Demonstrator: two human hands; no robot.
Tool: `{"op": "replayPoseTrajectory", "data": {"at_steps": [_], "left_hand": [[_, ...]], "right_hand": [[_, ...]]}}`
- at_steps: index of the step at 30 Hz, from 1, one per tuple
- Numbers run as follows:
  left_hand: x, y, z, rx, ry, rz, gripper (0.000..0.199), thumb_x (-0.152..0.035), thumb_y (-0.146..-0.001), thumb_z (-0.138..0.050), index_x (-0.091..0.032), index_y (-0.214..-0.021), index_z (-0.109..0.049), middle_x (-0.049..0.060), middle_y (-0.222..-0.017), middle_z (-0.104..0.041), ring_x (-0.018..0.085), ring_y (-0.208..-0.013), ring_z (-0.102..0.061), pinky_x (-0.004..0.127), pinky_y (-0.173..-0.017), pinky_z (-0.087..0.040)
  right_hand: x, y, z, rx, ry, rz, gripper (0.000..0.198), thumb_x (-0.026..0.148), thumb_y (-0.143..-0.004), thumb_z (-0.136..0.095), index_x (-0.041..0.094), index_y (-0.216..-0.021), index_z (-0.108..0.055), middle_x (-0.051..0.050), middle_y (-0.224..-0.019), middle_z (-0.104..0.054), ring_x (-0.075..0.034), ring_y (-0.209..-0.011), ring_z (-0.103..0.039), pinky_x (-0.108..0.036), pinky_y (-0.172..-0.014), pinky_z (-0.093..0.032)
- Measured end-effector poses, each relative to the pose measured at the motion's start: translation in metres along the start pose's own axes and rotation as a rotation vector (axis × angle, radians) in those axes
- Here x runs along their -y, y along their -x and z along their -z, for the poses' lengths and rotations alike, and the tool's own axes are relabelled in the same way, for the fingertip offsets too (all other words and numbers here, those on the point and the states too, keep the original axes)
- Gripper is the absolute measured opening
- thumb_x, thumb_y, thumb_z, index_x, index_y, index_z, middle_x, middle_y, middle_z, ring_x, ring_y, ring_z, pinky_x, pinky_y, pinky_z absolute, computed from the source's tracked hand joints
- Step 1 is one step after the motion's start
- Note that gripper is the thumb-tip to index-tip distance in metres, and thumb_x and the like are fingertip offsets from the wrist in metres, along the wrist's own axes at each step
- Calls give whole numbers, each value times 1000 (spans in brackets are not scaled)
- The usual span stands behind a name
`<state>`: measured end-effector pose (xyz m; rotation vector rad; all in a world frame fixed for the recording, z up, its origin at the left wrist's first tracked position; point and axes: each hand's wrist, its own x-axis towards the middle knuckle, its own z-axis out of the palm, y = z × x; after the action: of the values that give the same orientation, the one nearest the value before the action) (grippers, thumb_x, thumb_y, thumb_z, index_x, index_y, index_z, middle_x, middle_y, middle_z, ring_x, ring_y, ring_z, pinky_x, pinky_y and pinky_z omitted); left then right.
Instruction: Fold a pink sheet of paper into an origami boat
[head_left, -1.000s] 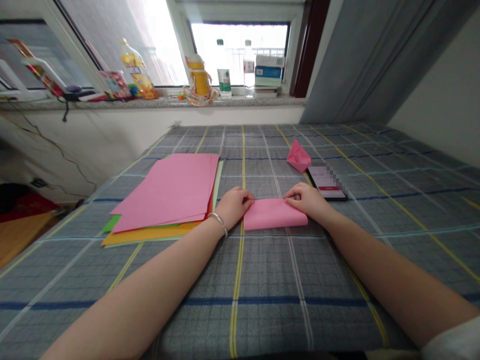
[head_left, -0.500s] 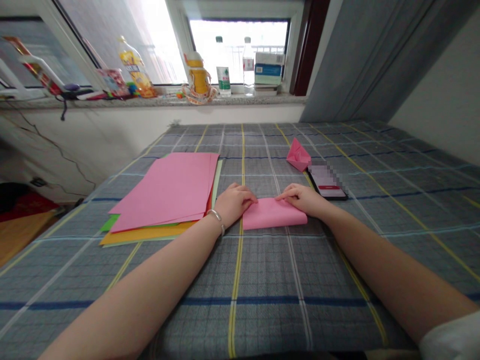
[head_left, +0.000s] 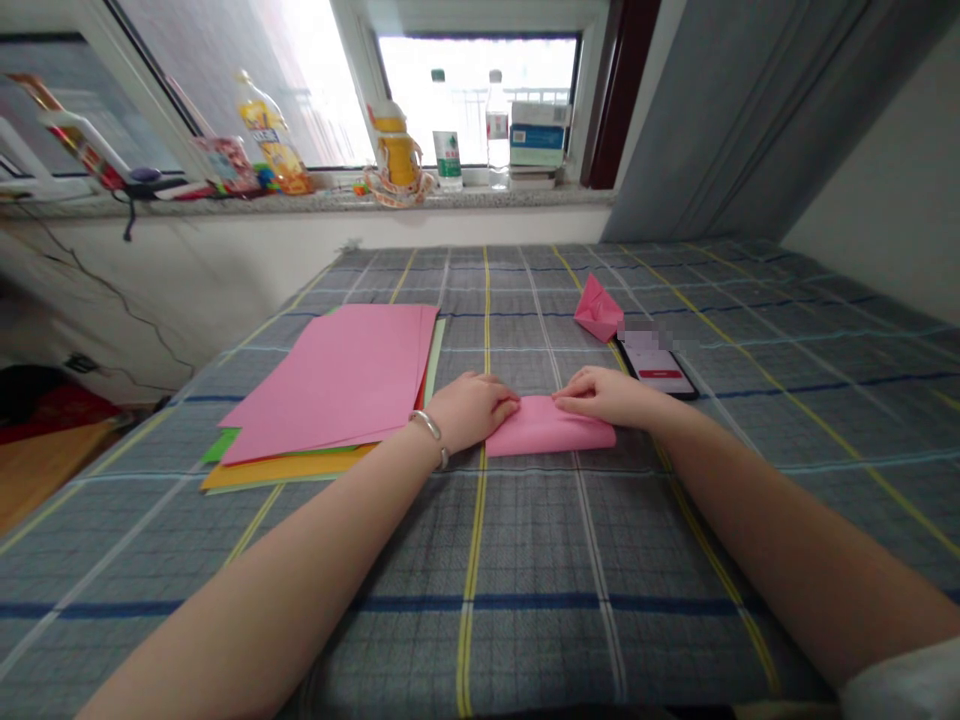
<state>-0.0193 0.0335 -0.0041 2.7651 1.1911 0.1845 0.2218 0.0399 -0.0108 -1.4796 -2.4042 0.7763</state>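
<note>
A pink sheet of paper [head_left: 551, 436], doubled over with a rounded bend along its near side, lies in front of me. At its upper left corner my left hand [head_left: 474, 410] presses with thumb and fingers drawn together; a silver bangle circles that wrist. My right hand [head_left: 604, 394] pinches the upper edge toward the right. Both hands are closed on the paper, and the fingertips partly cover its far edge. Beyond my right hand sits a folded pink paper shape [head_left: 598, 310] with a pointed top.
Left of the hands lies a stack of coloured paper [head_left: 337, 375], pink on top. A phone [head_left: 656, 362] with a lit screen rests behind my right hand. The plaid cloth [head_left: 525, 560] covers the surface. Bottles, a yellow cup [head_left: 397, 160] and boxes [head_left: 537, 140] line the windowsill.
My left hand has shifted slightly to the right and flattened a little along the paper's edge. My right hand has barely moved, and the paper keeps its doubled shape.
</note>
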Motion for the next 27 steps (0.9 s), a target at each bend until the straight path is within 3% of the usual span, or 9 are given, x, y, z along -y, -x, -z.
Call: {"op": "replayPoseTrajectory", "data": {"at_steps": [5,9,18,27], "left_hand": [[-16,4,-5,-42,-115,87,37,-41,-93,-40,-26,-115,-66,9,-93,-63,22,-83,-56,37,-80,-43],[-19,5,-8,-63,-154,94,35,-39,-91,-42,-26,-112,-67,9,-91,-61,22,-81,-55,38,-80,-42],[-27,10,-13,-134,-167,135,34,-40,-91,-45,-23,-110,-66,9,-95,-61,24,-90,-54,45,-93,-35],[-35,18,-27,-190,-243,124,42,-45,-91,-42,-19,-119,-58,11,-102,-58,28,-101,-51,49,-101,-29]], "right_hand": [[25,13,-16,-195,360,-77,45,60,-82,-48,28,-98,-75,-9,-105,-67,-28,-94,-58,-40,-79,-45],[44,21,-27,-237,564,-48,51,62,-82,-47,21,-95,-75,-14,-103,-66,-31,-97,-56,-42,-81,-44],[45,26,-32,-239,589,-13,60,67,-80,-47,16,-101,-71,-16,-103,-65,-29,-95,-57,-40,-82,-42],[47,29,-41,-262,620,1,50,55,-88,-42,14,-103,-66,-16,-101,-63,-28,-94,-56,-37,-81,-44]]}}
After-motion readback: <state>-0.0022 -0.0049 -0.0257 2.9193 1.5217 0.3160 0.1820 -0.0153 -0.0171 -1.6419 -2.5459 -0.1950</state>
